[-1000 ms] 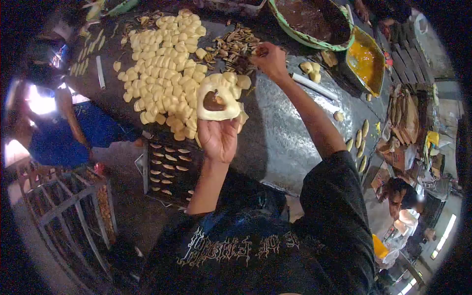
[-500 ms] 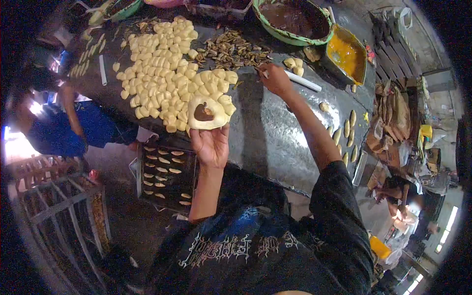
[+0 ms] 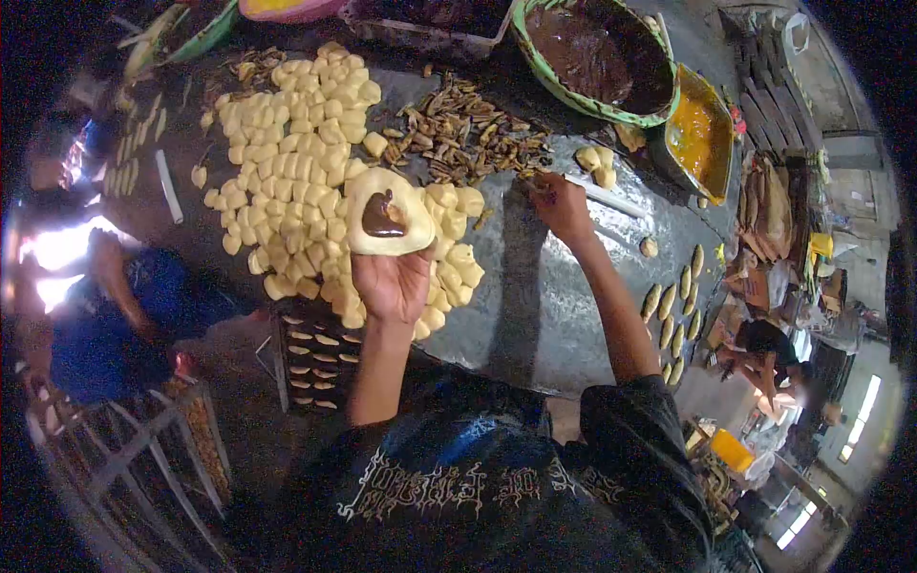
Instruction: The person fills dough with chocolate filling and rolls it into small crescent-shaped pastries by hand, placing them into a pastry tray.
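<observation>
A flattened dough round (image 3: 411, 205) with dark brown filling (image 3: 384, 218) on it rests on my left hand (image 3: 394, 285), whose palm faces up beneath it. My right hand (image 3: 562, 205) is closed at the right end of a heap of brown strips (image 3: 468, 134); whatever its fingers pinch is too small to name. Many pale dough pieces (image 3: 287, 153) lie heaped behind and around my left hand. A white stick (image 3: 616, 199) lies just right of my right hand, below a few dough balls (image 3: 597, 162).
A green-rimmed basin (image 3: 626, 116) of brown paste and a tray of orange liquid (image 3: 699, 134) stand at the back right. Shaped pieces (image 3: 676, 329) lie at the right edge. A tray of pieces (image 3: 320, 363) sits below the table. People are at the left and far right.
The view has shifted, so the table's contents appear displaced. My left hand has tilted the dough round, showing more of the filling. My right hand has come to the edge of the strip heap.
</observation>
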Available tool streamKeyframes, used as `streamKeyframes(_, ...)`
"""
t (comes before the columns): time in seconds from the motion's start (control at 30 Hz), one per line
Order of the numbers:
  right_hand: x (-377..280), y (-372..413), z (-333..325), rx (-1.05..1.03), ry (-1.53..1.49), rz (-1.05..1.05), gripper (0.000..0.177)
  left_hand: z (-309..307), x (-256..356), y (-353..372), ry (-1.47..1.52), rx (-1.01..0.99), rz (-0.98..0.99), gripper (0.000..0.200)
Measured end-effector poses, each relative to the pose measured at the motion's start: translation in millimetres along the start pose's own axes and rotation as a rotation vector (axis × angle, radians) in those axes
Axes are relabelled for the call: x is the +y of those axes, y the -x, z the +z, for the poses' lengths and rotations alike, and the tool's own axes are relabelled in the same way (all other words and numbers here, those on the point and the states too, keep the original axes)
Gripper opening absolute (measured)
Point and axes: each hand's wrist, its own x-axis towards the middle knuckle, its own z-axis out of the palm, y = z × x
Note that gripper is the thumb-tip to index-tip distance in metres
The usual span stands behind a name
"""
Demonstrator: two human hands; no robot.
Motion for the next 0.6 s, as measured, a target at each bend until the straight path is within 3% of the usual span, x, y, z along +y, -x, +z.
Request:
streamKeyframes(0.13,-12.4,-13.2,-8.2,-0.012,-0.125,0.083,0.032,-6.9,18.0,-32.5,-0.009,0.041,-0.006,0.054)
streamKeyframes(0.23,-44.4,-28.0,-13.0,0.001,-0.856,0.258,0.033,-13.0,27.4,-43.6,-0.030,0.054,-0.032,0.057)
streamKeyframes(0.4,-71.7,-30.4,-25.1,0.030,-0.805,0.333,0.032,-24.4,25.8,-47.3,-0.029,0.101,-0.015,0.054)
streamKeyframes(0.53,-109.3,-27.5,-38.6,-0.135,-0.707,0.270,0.026,-25.9,8.7,-47.1,0.025,0.078,-0.020,0.056)
streamKeyframes(0.6,-169.3,-30.5,-72.6,0.002,-0.783,0.200,0.025,-19.7,-2.3,-47.1,0.035,0.058,-0.036,0.057)
